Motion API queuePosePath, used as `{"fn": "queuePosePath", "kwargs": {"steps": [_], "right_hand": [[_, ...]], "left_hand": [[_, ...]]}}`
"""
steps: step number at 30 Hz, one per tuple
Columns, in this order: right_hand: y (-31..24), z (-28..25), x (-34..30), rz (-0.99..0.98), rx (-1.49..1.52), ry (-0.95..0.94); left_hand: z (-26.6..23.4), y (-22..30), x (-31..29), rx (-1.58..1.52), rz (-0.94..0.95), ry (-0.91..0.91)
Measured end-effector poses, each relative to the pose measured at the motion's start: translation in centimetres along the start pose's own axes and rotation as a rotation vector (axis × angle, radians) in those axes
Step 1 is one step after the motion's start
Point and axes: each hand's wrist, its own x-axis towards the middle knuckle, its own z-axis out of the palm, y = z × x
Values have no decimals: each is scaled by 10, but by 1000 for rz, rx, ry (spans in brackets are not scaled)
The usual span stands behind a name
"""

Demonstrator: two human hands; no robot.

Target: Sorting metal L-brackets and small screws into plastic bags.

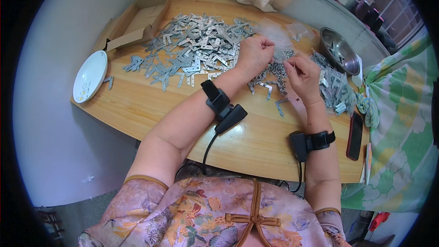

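Note:
My left hand (256, 56) is closed above the right edge of a big pile of flat silver L-shaped corner brackets (201, 41). Thumb and fingertips of my right hand (303, 77) are pinched together a short way to its right. Whatever either hand holds is too small or hidden to make out. Beneath and between the hands lies a heap of small screws (277, 71). A few loose brackets (280, 106) lie just in front of the screws. A clear plastic bag (276, 32) rests behind my hands.
Filled clear packets (337, 89) lie right of my right hand. Behind them a metal bowl (339, 51) leans tilted. A phone (354, 136) lies at the table's right edge. At the left are a white dish (90, 77) and an open cardboard box (137, 20).

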Motion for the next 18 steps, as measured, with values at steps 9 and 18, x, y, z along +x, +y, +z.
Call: {"fn": "queuePosePath", "kwargs": {"steps": [9, 18], "right_hand": [[9, 10, -2, -205, -148, -383], [5, 16, -4, -248, -225, -421]], "left_hand": [[-2, -1, 2, -5, 2, 19], [-2, 1, 1, 16, 14, 29]]}}
